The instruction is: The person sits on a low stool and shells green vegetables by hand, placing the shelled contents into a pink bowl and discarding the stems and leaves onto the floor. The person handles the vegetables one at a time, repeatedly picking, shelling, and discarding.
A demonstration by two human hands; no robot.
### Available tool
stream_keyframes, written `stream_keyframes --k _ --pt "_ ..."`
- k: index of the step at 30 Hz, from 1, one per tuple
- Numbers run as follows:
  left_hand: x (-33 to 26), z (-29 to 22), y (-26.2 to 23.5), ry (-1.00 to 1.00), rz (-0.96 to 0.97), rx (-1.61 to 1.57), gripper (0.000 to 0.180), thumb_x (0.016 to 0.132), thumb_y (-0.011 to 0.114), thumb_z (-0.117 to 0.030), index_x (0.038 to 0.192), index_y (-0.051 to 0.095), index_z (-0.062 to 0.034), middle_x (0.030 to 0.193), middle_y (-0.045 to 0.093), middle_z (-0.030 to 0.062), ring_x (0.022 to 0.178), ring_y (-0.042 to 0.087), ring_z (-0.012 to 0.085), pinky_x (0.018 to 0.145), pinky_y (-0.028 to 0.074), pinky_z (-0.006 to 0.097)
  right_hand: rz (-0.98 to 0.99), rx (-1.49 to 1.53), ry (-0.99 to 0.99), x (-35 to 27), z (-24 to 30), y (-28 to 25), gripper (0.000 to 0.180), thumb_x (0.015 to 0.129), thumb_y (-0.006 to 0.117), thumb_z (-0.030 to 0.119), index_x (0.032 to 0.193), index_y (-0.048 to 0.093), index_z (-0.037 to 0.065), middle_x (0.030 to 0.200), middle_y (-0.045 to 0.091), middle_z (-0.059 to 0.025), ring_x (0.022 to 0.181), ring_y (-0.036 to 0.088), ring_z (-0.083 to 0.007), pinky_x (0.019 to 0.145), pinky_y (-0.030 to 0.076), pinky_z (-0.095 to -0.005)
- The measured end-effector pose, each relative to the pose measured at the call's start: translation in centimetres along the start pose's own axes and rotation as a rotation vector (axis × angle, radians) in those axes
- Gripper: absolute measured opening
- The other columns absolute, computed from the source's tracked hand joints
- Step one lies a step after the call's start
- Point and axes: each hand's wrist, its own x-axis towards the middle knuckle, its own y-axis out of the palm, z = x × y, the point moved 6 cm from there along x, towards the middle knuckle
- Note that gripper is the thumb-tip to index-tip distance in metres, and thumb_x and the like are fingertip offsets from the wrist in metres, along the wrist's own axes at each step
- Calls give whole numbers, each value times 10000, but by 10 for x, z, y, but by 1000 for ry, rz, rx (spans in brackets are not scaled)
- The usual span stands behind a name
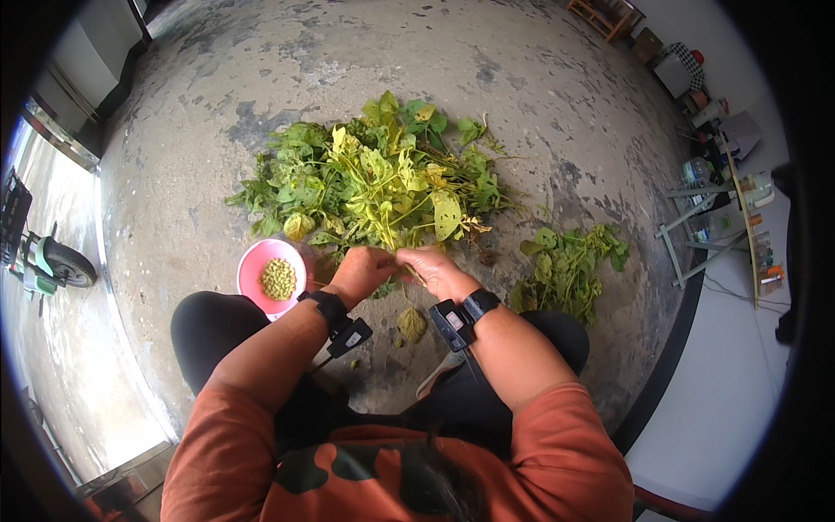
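Worn concrete floor (557, 148) lay underneath. At six o'clock from the leafy heap (357, 178), the right hand (437, 268) pinched a stem (418, 278), probably light, stiff and brittle, best held mid-length; whether the left hand (359, 271) pinched, I couldn't tell.

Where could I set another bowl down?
Bare floor lies beyond the big leaf pile and left of the pink bowl. Crowded: between the bowl and the small leaf pile, where left hand and right hand work.

A green wheeled vehicle (68, 264) stands at left, a wooden seat (606, 16) and laden table (743, 202) at right.
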Motion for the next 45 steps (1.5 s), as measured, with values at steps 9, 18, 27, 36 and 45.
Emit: stream_keyframes --k 9,18,27,36,45 --pt "12 30 0 -393 93 -673 189 868 698 -144 984 709 6 804 708 60 689 669 119 632 547 243 -7 84 -12 1 13 2 79 822 670 178 803 644 105 825 623 13 766 564 -110 689 470 -272" --pt "12 64 21 -702 82 -1196 156 903 650 -189 941 666 -38 827 635 23 679 574 110 635 514 250 90 155 -61 6 14 3 66 841 665 172 822 630 121 870 583 31 847 532 -95 755 465 -273" --pt "12 53 3 -633 27 -829 163 926 570 -163 929 634 -13 802 610 34 624 558 114 552 483 262 81 -16 -161 7 14 11 174 894 653 175 1020 684 59 921 670 -9 858 618 -116 727 492 -261" --pt "-1 66 4 -665 51 -822 251 945 560 -210 1096 616 -17 839 613 54 653 590 138 540 482 271 68 24 -140 5 14 3 194 900 619 108 1087 655 69 950 662 -28 824 632 -133 723 525 -272" --pt "-11 46 8 -562 193 -530 282 900 666 -293 1007 652 -32 804 641 22 687 600 81 536 475 237 46 -64 -148 -5 15 9 203 913 617 142 1106 619 76 998 627 -27 915 611 -151 821 497 -310"
